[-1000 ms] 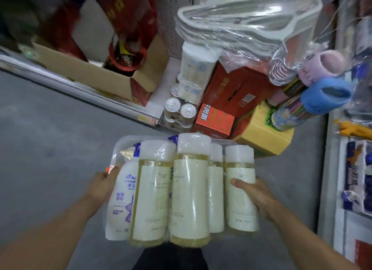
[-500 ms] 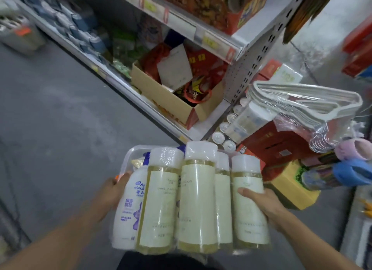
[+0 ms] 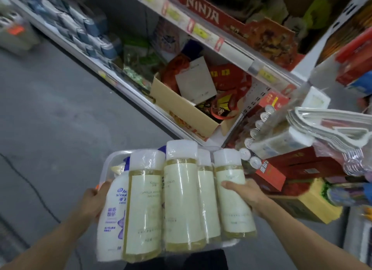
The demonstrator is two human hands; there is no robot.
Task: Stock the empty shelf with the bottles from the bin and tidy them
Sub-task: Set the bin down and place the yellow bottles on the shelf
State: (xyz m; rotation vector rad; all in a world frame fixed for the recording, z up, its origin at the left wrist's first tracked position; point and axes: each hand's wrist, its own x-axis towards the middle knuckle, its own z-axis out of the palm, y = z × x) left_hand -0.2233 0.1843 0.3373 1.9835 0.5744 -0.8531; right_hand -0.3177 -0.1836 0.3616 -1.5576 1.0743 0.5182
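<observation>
Since the earlier frames the view has swung up and left: the shelving now fills the upper half, a red box marked NINJA [image 3: 203, 12] has come into sight on the upper shelf, and the load in the hands has kept the same grip and arrangement. Landmark: the clear plastic bin [image 3: 108, 161], carried in front of the body above the grey floor [image 3: 50, 118]. At the bin's left edge, the left hand [image 3: 91, 199] grips the rim, thumb on top against the white shampoo bottle [image 3: 112, 213], the leftmost item in the bin. To the right of it lie four clear bottles of yellow liquid with cream labels: the first yellow bottle [image 3: 144, 207], the tall middle bottle [image 3: 182, 201], a partly hidden fourth bottle [image 3: 207, 199], and the rightmost bottle [image 3: 233, 199]. All five lie with the long axis running from the person outward, white caps pointing away toward the shelving, bases toward the body. At the bin's right edge, the right hand [image 3: 244, 195] holds the side, thumb laid across the label of the rightmost bottle. Beyond the bin's far edge a cardboard box [image 3: 181, 108] sits on the bottom shelf. Right of the bin stand a row of cans [image 3: 252, 134] and red cartons [image 3: 281, 169].
</observation>
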